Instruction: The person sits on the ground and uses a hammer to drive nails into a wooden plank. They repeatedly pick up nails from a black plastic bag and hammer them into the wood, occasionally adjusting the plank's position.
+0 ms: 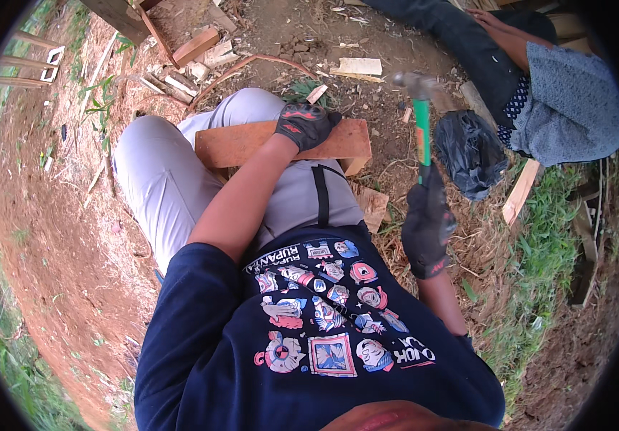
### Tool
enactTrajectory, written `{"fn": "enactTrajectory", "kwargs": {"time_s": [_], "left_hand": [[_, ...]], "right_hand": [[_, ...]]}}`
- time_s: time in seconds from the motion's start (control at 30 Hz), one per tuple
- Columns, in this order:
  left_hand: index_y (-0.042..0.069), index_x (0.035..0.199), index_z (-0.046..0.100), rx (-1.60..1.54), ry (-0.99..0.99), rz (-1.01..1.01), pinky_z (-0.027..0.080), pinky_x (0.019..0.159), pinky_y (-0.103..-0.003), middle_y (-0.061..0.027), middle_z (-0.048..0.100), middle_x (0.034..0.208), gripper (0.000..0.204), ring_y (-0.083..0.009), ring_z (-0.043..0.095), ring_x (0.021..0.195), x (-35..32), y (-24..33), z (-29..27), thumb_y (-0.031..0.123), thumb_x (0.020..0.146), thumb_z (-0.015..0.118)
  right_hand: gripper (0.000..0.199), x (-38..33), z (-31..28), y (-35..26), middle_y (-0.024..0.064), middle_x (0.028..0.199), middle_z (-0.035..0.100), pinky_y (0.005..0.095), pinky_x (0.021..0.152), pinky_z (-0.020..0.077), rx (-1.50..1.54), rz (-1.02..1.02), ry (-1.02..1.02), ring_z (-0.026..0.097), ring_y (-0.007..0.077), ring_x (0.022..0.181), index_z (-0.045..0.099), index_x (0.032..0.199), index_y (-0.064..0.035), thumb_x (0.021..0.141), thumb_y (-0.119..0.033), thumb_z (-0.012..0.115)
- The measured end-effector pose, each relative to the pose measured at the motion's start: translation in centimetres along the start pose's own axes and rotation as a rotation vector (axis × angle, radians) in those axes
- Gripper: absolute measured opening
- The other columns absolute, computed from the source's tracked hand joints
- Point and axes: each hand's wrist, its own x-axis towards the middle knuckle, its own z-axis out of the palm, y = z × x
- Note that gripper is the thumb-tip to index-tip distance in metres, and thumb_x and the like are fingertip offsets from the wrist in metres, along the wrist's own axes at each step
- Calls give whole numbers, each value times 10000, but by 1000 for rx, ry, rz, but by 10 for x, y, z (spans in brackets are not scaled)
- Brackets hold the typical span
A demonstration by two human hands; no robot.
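Across my lap lies a reddish-brown wooden board [241, 144], with a lighter wooden piece [356, 166] beneath its right end. My left hand [306, 128], in a black glove with red marks, grips the board right of its middle, fingers curled down over it. Whether a nail is in those fingers is hidden. A claw hammer [423, 133] with a green handle stands raised to the right of the board, its metal head slightly blurred. My right hand [426, 226], also gloved in black, is wrapped round the lower end of its handle.
A crumpled black plastic bag [471, 154] sits right of the hammer. Beyond it, another person in dark trousers is seated with a grey cloth [575, 104]. Wood offcuts [359, 67] and chips litter the dirt ahead. Grass [550, 251] grows at the right.
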Motion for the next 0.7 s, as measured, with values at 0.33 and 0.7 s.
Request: {"fn": "enactTrajectory", "kwargs": {"time_s": [0.33, 0.7], "left_hand": [[132, 1006, 840, 14, 156, 38, 584, 911, -516, -180, 802, 1006, 518, -383, 765, 968, -2, -13, 25, 536, 1069, 522], [136, 1061, 840, 11, 81, 0, 577, 953, -511, -178, 803, 1080, 538, -385, 760, 1024, -5, -3, 9, 550, 1076, 498]], "right_hand": [[460, -1, 6, -20, 266, 1230, 742, 473, 836, 613, 33, -56, 246, 769, 402, 973, 537, 1554, -69, 1094, -90, 548], [478, 0, 9, -4, 238, 1191, 738, 478, 738, 584, 148, -82, 365, 736, 387, 855, 493, 1556, 4, 1096, -113, 555]]}}
